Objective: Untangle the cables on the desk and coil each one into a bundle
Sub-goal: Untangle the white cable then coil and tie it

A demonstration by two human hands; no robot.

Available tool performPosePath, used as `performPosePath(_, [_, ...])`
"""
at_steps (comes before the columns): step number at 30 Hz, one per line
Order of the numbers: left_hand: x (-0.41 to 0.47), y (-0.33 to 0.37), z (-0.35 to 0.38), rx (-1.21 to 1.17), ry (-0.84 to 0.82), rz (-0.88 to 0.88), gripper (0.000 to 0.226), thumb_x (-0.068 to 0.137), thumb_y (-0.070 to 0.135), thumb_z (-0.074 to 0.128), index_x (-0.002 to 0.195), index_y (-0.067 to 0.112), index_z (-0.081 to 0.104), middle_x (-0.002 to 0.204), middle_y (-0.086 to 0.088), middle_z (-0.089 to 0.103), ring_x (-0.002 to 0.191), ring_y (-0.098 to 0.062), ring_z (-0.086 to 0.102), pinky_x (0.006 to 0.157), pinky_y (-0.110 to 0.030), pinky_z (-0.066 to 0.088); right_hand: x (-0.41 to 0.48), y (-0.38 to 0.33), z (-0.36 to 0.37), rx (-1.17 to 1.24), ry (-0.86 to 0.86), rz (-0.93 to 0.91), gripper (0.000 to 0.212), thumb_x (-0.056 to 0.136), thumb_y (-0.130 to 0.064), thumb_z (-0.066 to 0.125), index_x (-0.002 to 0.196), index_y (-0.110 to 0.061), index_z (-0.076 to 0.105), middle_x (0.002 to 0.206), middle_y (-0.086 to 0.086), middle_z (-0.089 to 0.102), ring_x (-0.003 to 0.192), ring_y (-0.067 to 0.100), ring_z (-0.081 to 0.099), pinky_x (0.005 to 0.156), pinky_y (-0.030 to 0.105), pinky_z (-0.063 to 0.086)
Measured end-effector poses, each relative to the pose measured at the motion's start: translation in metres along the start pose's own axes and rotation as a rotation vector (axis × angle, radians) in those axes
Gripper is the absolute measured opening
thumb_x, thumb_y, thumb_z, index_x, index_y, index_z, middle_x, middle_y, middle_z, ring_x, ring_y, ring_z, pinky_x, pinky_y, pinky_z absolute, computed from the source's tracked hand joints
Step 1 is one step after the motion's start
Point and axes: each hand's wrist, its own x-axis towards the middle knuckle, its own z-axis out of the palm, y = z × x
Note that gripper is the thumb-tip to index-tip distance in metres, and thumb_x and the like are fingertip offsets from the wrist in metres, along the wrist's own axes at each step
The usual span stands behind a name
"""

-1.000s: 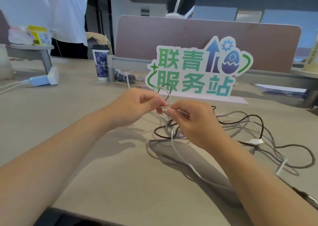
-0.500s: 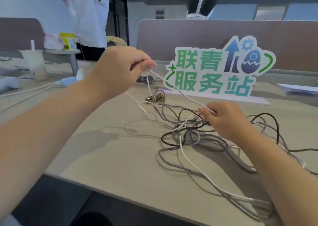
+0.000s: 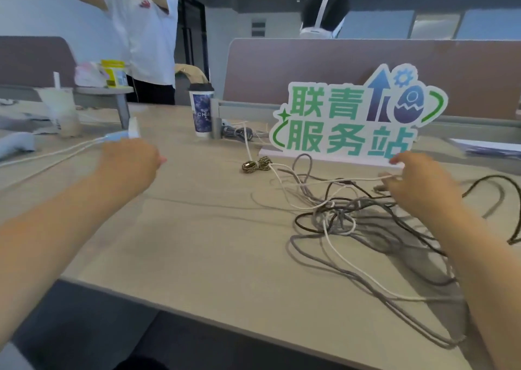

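A tangle of cables (image 3: pixel 338 217) lies on the desk (image 3: pixel 197 257) right of centre, made of a white cable (image 3: pixel 338 180), a grey cable (image 3: pixel 366 279) and a dark cable (image 3: pixel 493 180). My right hand (image 3: pixel 417 189) reaches over the far side of the tangle and pinches the white cable. My left hand (image 3: pixel 129 163) hovers low over the desk far to the left with its fingers curled. A faint thin strand runs from under it towards the tangle. A small braided gold-coloured bundle (image 3: pixel 256 165) sits behind the tangle.
A green and blue standing sign (image 3: pixel 352 121) is right behind the tangle. A paper cup (image 3: pixel 201 113) and more cables stand by the partition. A white charger (image 3: pixel 134 128) and a plastic cup (image 3: pixel 60 110) are at far left. A person (image 3: pixel 141 31) stands behind. The desk edge (image 3: pixel 197 304) is near me.
My hands have moved apart. The left hand rose with the white cable, then dropped low and far left. The right hand slid right along the cable.
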Motion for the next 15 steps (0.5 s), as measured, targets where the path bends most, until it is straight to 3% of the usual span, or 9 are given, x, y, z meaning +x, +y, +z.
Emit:
performPosePath(2, [-0.010, 0.030, -0.004, -0.020, -0.010, 0.066, 0.023, 0.098, 0.021, 0.045, 0.105, 0.012, 0.065, 0.106, -0.013, 0.064, 0.103, -0.032, 0.057, 0.084, -0.036, 0.041, -0.007, -0.025, -0.007, 0.023, 0.052, -0.200, 0.026, 0.092, -0.031, 0.052, 0.112, -0.014, 0.059, 0.111, 0.011, 0.057, 0.102, 0.031, 0.052, 0.081, 0.039, 0.043])
performPosePath(4, [-0.026, 0.071, -0.018, -0.416, 0.030, 0.214, 0.025, 0.098, 0.020, 0.045, 0.110, 0.011, 0.065, 0.112, -0.007, 0.065, 0.105, -0.028, 0.056, 0.090, -0.035, 0.041, -0.017, -0.045, -0.006, -0.019, 0.036, -0.316, 0.026, 0.096, -0.028, 0.044, 0.103, -0.011, 0.062, 0.100, 0.009, 0.054, 0.098, 0.029, 0.050, 0.078, 0.037, 0.041])
performPosePath(6, [-0.046, 0.123, -0.040, -0.740, -0.087, 0.288, 0.029, 0.098, 0.033, 0.044, 0.115, 0.019, 0.062, 0.108, 0.004, 0.064, 0.099, -0.015, 0.058, 0.087, -0.029, 0.043, -0.026, -0.056, -0.001, -0.108, -0.002, -0.371, 0.028, 0.097, -0.023, 0.038, 0.100, -0.008, 0.062, 0.091, 0.005, 0.047, 0.090, 0.026, 0.046, 0.071, 0.033, 0.037])
performPosePath(7, [-0.055, 0.147, -0.045, -0.794, -0.166, 0.335, 0.030, 0.096, 0.040, 0.045, 0.117, 0.023, 0.060, 0.106, 0.007, 0.064, 0.095, -0.010, 0.059, 0.085, -0.028, 0.045, -0.029, -0.058, 0.003, -0.143, -0.022, -0.381, 0.026, 0.097, -0.021, 0.038, 0.100, -0.009, 0.061, 0.088, 0.004, 0.043, 0.088, 0.025, 0.045, 0.069, 0.031, 0.034])
performPosePath(10, [-0.067, 0.204, -0.042, -0.753, -0.340, 0.433, 0.030, 0.093, 0.041, 0.049, 0.116, 0.023, 0.057, 0.104, 0.003, 0.064, 0.096, -0.016, 0.058, 0.084, -0.032, 0.048, -0.031, -0.059, 0.009, -0.142, -0.089, -0.355, 0.017, 0.092, -0.016, 0.046, 0.102, -0.012, 0.059, 0.091, 0.004, 0.048, 0.091, 0.025, 0.049, 0.070, 0.031, 0.039])
performPosePath(13, [-0.052, 0.232, -0.031, -0.743, -0.292, 0.482, 0.015, 0.096, 0.025, 0.047, 0.088, 0.021, 0.060, 0.085, 0.000, 0.058, 0.088, -0.023, 0.057, 0.070, -0.031, 0.041, -0.026, -0.051, 0.015, -0.064, -0.133, -0.306, 0.016, 0.086, -0.010, 0.050, 0.099, -0.012, 0.059, 0.091, 0.005, 0.050, 0.089, 0.026, 0.051, 0.073, 0.031, 0.042])
performPosePath(15, [-0.040, 0.240, -0.026, -0.774, -0.266, 0.471, 0.023, 0.095, 0.017, 0.049, 0.077, 0.026, 0.059, 0.076, 0.004, 0.056, 0.080, -0.021, 0.057, 0.065, -0.030, 0.037, -0.018, -0.042, 0.017, 0.001, -0.117, -0.209, 0.015, 0.089, -0.013, 0.048, 0.098, -0.014, 0.060, 0.094, 0.006, 0.057, 0.088, 0.027, 0.054, 0.074, 0.033, 0.044])
